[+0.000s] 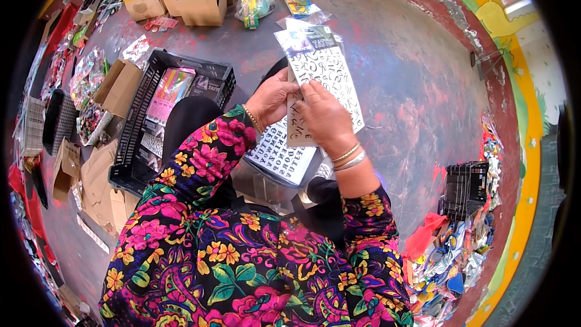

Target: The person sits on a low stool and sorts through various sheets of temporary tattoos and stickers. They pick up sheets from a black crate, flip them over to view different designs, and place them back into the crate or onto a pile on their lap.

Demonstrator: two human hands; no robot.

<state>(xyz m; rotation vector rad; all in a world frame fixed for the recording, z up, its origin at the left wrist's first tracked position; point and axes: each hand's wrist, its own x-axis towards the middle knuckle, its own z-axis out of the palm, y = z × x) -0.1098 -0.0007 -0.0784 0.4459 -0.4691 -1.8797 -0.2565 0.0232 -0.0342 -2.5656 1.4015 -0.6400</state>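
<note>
In front of me, a few overlapping sheets of black curly letters [336, 69] are held upright and slightly fanned. My left hand [272, 98] is closed on their left edge, thumb towards the sheets. My right hand [327, 114] lies across their front, its fingers closed on the lower part; a tan lettered sheet [296, 130] shows beneath it. Below both hands, white sheets of bold black letters [281, 154] rest on a clear plastic bin [269, 189] between my knees. How many sheets I hold cannot be made out.
A black plastic crate [130, 139] with colourful packets stands by my left knee. Cardboard boxes [203, 11] and plastic bags [254, 5] lie on the far floor. Flattened cardboard [100, 178] is at left. A small black basket [465, 189] and heaped packets [445, 272] line the right wall.
</note>
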